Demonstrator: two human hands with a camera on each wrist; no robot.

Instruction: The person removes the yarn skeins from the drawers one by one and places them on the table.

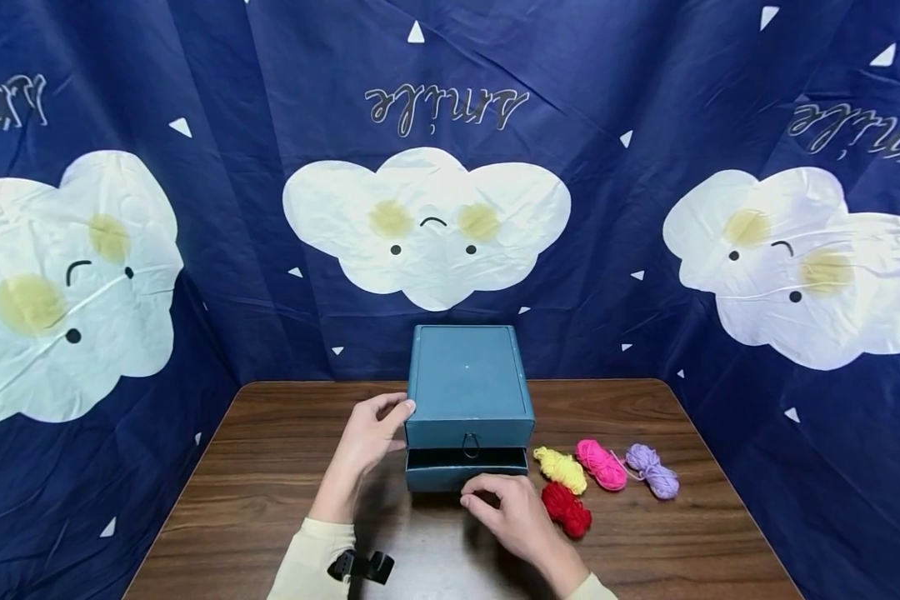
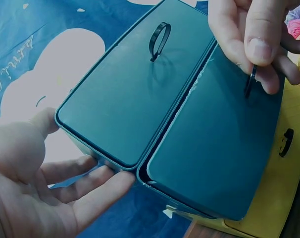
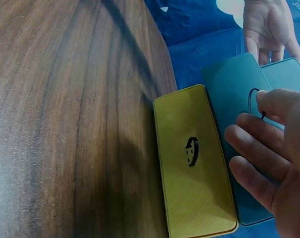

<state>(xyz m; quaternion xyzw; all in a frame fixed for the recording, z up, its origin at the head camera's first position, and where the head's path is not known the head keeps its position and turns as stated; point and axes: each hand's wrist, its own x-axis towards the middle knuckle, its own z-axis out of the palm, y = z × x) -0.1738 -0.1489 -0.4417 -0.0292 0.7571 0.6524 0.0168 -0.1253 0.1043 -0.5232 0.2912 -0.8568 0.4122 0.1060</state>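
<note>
A teal drawer box (image 1: 468, 379) stands at the back middle of the wooden table (image 1: 270, 467). My left hand (image 1: 392, 414) lies flat against the box's left side, fingers straight (image 2: 98, 186). My right hand (image 1: 476, 492) pinches the black ring pull (image 2: 250, 82) of the second teal drawer (image 1: 461, 471), which stands slightly out from the box. The top drawer (image 2: 120, 99) is closed, its ring (image 2: 159, 39) hanging free. Below the second drawer sits a yellow drawer (image 3: 194, 158) with its own black ring (image 3: 191, 151).
Yellow (image 1: 560, 468), pink (image 1: 602, 464), purple (image 1: 652, 471) and red (image 1: 567, 508) yarn bundles lie right of the box, the red one close beside my right wrist. A blue cloud-print cloth (image 1: 427, 225) walls in the table on three sides.
</note>
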